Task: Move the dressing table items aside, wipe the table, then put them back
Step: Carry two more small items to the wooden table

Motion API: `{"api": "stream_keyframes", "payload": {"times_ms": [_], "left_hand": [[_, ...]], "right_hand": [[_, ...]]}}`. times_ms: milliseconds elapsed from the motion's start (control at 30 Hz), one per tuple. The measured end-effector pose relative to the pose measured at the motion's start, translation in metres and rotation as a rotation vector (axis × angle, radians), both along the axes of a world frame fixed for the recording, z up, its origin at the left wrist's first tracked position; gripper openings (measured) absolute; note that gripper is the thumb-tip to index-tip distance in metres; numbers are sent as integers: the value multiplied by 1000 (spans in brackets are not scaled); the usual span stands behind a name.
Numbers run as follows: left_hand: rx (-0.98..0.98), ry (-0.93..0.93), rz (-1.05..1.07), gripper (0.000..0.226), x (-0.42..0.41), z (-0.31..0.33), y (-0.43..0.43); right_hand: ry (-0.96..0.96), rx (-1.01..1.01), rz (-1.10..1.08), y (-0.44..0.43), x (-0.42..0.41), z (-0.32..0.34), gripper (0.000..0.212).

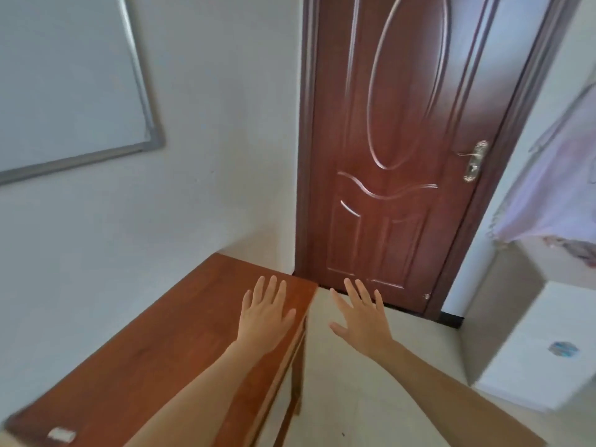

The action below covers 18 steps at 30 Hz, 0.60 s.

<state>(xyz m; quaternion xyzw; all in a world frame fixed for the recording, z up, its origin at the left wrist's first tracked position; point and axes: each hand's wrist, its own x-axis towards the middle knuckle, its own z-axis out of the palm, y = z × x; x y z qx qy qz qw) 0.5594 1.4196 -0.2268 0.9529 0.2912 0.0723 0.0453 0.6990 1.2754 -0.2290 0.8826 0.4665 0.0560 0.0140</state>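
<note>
While both hands (265,312) spread, table (135,366) holds nothing

A single wide-angle view looks out from the person's head, facing forward and tilted down, with straight lines bowed toward the edges. It sits close above the wooden table (135,359), whose top runs from the lower left corner toward the middle. Both forearms reach in from the bottom edge, the left hand (264,314) over the table's far end and the right hand (361,317) over the floor (364,391) beside it. Ahead stands a brown door (396,140), with a whiteboard (64,82) on the wall at upper left and a white cabinet (535,346) at right.
</note>
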Motion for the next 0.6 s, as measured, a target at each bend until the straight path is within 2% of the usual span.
{"api": "stream_keyframes", "payload": {"times_ms": [133, 233, 333, 467, 600], "left_hand": [[76, -44, -95, 82, 85, 6, -60], [66, -63, -178, 80, 143, 8, -103], [31, -109, -250, 74, 195, 14, -146], [-16, -306, -366, 76, 261, 24, -200], [-62, -356, -479, 78, 320, 31, -236]], "right_hand": [[-47, -8, -134, -74, 73, -12, 68], [-105, 1, -189, -132, 109, 5, 61], [-37, 80, -300, -187, 138, 18, 59], [72, 117, -466, -247, 178, 28, 57], [-48, 159, -561, -296, 218, 29, 59]]}}
